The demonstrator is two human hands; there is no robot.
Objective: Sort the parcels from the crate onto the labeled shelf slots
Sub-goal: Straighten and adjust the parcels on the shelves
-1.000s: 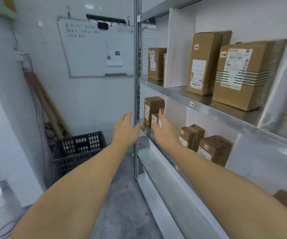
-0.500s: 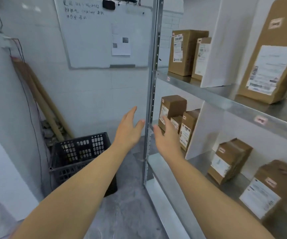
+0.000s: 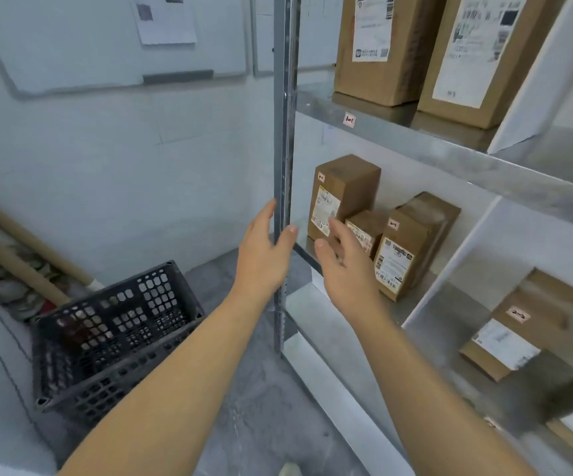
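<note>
Both hands are raised and empty in front of the metal shelf. My left hand (image 3: 264, 252) is open beside the upright post (image 3: 284, 132). My right hand (image 3: 343, 262) is open just in front of the lower shelf's left slot, close to a tall brown parcel (image 3: 347, 190), a small parcel (image 3: 364, 228) and a tilted parcel (image 3: 412, 245). The black plastic crate (image 3: 113, 341) stands on the floor at lower left; it looks empty. Two large parcels (image 3: 381, 46) (image 3: 481, 56) stand on the upper shelf above a slot label (image 3: 348, 119).
White dividers (image 3: 450, 255) split the shelves into slots; another parcel (image 3: 525, 324) lies in the slot to the right. Cardboard tubes (image 3: 20, 249) lean in the left corner behind the crate. A whiteboard (image 3: 113, 39) hangs on the back wall. Grey floor lies between crate and shelf.
The view has moved closer to the shelf and tilted down. Both hands stay open and empty, now nearer the lower shelf's left slot, with the right hand almost at the tall parcel.
</note>
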